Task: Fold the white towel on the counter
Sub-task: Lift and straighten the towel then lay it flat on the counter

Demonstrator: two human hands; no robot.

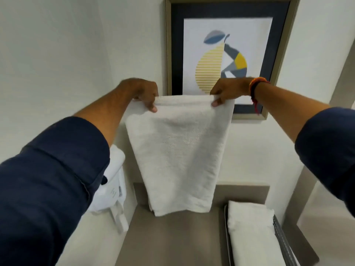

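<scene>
The white towel hangs in the air in front of the wall, doubled over lengthwise, its lower edge just above the grey-brown counter. My left hand pinches its upper left corner. My right hand pinches the upper right corner, so the top edge is stretched level between them. Both arms reach forward in dark blue sleeves; a red and orange thread band is on the right wrist.
A framed pear picture hangs on the wall behind the towel. A metal tray at the counter's right holds a folded white towel. White cloth hangs at the left beside the counter.
</scene>
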